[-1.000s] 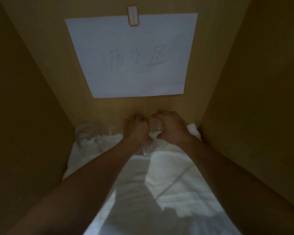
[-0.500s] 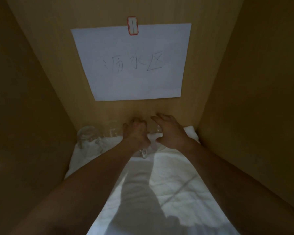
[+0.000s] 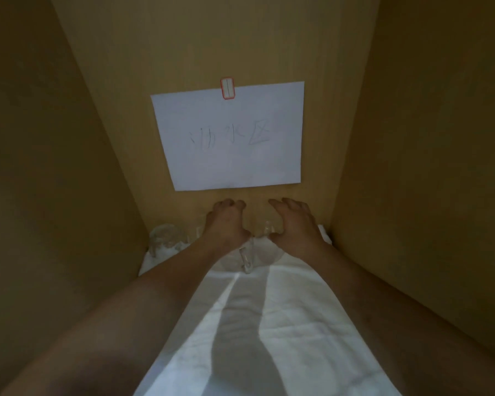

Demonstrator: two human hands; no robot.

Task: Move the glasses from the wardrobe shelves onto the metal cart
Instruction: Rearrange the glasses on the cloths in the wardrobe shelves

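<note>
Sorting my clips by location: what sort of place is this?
Probably inside a wooden wardrobe compartment: tan wood walls close in on three sides, a white cloth lines the shelf, and clear glasses stand at the back.

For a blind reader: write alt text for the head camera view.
Two bare arms reach deep into a wooden wardrobe compartment, the left hand and right hand over clear glasses at the back of a white cloth. Another glass stands at left; a handwritten paper sign hangs above.

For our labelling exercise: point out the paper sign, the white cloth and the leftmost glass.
paper sign [image 3: 229, 138], head view, middle of sheet
white cloth [image 3: 283, 338], head view, bare lit part
leftmost glass [image 3: 166, 238], head view, its body
</note>
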